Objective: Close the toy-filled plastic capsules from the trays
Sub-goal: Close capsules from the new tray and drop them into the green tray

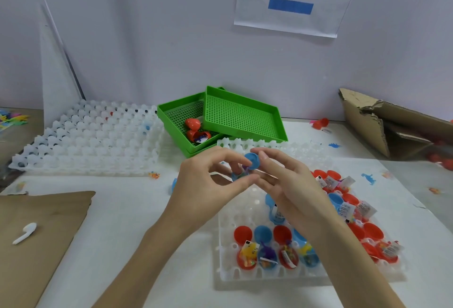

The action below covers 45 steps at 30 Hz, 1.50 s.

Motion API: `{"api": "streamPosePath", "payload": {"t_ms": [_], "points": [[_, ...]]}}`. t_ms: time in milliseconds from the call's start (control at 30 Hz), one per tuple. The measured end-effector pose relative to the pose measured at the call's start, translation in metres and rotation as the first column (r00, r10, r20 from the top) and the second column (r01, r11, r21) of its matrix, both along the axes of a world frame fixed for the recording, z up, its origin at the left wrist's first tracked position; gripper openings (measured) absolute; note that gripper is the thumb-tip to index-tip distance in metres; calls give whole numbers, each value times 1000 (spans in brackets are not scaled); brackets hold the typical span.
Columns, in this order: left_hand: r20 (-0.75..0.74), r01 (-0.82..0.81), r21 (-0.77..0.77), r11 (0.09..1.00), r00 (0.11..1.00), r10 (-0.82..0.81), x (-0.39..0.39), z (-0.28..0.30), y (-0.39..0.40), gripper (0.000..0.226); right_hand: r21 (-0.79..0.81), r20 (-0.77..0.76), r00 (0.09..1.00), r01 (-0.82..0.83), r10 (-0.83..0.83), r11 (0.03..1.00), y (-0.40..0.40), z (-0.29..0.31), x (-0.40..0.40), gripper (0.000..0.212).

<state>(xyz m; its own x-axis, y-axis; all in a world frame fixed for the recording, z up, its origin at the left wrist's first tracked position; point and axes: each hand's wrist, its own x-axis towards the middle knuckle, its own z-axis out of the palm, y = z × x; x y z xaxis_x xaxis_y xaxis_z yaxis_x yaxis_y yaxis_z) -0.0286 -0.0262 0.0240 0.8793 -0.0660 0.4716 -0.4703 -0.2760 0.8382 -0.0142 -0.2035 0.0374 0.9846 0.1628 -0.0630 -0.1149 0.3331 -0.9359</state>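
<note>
Blue capsule (250, 162): half-open, held above the far edge of the near tray (235, 275), pinched between left hand (208, 185) and right hand (289, 185), fingers of both curled onto it. Near tray: front row holds four open filled capsules, two red, two blue; more behind, partly hidden by the right arm. Beyond tray: two green baskets (242, 116), stacked askew, two red capsules inside. Left of baskets: white tray stack (93, 140)
</note>
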Motion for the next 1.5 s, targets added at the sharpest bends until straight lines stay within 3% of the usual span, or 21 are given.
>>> {"api": "streamPosePath", "payload": {"t_ms": [133, 267, 367, 567, 733, 933, 1267, 1500], "points": [[-9, 13, 37, 999, 1000, -13, 3, -2, 3, 16, -27, 64, 997, 34, -32, 999, 6, -2, -3, 21], [115, 71, 229, 971, 988, -100, 4, -1, 6, 12, -55, 81, 995, 69, -64, 996, 13, -4, -4, 32], [145, 82, 278, 957, 981, -126, 3, 0, 5, 12, -65, 81, 996, 55, -49, 996, 14, -6, -3, 37], [157, 64, 178, 982, 983, -93, 3, 2, 7, 11, 24, 31, 999, -23, 23, 999, 5, -1, -2, 37], [36, -11, 44, 999, 999, 9, 2, 2, 8, 19, -12, 54, 998, -13, 13, 1000, 9, -2, -3, 35], [-5, -23, 2, 1000, 1000, 23, 3, 5, 8, 30, 55, 24, 999, 28, -29, 998, 14, -3, -3, 40], [-28, 12, 29, 1000, 1000, -11, -1, 2, 9, 22, 64, -54, 996, 79, -75, 995, 15, -3, -6, 31], [-144, 13, -60, 998, 989, -22, 2, 3, 9, 19, 95, -44, 997, 59, -55, 994, 14, -2, -7, 29]]}}
